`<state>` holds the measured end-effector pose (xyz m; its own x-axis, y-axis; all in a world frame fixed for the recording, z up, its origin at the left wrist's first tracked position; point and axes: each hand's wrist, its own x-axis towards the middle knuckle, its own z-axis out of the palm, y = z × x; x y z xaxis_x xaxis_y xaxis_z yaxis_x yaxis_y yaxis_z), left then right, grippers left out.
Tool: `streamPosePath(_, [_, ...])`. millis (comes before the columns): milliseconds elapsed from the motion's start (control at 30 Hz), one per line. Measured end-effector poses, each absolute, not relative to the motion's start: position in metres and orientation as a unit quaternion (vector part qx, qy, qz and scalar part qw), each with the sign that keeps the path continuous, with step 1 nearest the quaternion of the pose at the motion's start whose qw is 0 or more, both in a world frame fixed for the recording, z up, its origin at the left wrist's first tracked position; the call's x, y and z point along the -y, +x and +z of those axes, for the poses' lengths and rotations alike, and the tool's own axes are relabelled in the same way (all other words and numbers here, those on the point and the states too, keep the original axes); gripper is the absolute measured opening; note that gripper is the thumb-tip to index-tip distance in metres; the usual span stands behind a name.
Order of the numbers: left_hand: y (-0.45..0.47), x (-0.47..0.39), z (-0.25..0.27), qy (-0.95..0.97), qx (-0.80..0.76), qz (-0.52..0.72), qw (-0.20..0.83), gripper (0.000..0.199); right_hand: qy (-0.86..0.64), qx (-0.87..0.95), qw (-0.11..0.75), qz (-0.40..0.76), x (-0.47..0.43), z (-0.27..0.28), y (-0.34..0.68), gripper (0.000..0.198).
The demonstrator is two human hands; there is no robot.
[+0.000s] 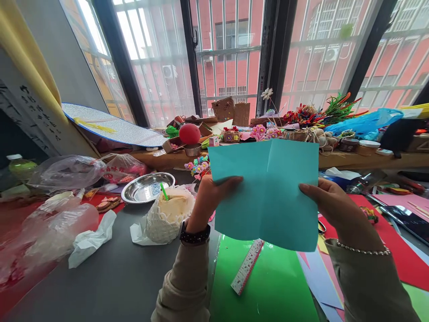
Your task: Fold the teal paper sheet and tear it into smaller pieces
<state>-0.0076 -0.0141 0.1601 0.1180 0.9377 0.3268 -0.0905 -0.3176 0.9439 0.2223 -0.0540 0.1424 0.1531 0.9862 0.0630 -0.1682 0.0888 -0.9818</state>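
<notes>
A sheet of teal paper [244,205] with a crease down its middle is held up in front of me. My left hand [211,197] grips its left side, thumb on the near face and fingers hidden behind. On the right edge, my right hand [335,205] pinches the paper in the same way. Below the sheet lies a green mat [268,286], and on it a patterned ruler [247,267] with a red edge rests at a slant, its far end close to the paper's lower edge.
Left of my arm are a coconut [174,203] with a green straw, a metal dish [147,188], crumpled tissue [92,237] and plastic bags [63,228]. Coloured paper [321,277] and a phone [407,221] lie right. Craft items and a red ball [189,133] line the windowsill.
</notes>
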Motion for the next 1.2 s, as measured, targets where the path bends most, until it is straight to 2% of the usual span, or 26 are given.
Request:
streamPosePath(367, [0.002,0.021,0.162,0.562,-0.359,0.620,0.414,0.014,-0.507,0.345,0.660,0.435,0.059,0.149,0.205,0.017])
streamPosePath(700, [0.002,0.021,0.161,0.558,-0.372,0.625,0.399,0.017,-0.498,0.342,0.655,0.454,0.055,0.146,0.208,0.020])
streamPosePath(900, [0.000,0.018,0.160,0.551,-0.370,0.632,0.401,0.017,-0.479,0.404,0.640,0.445,0.055,0.145,0.214,0.021])
streamPosePath(1033, [0.005,0.023,0.163,0.539,-0.361,0.637,0.417,0.020,-0.504,0.374,0.651,0.428,0.056,0.146,0.216,0.018])
streamPosePath(1200, [0.009,0.026,0.165,0.526,-0.351,0.661,0.405,0.016,-0.496,0.344,0.650,0.461,0.054,0.146,0.215,0.017])
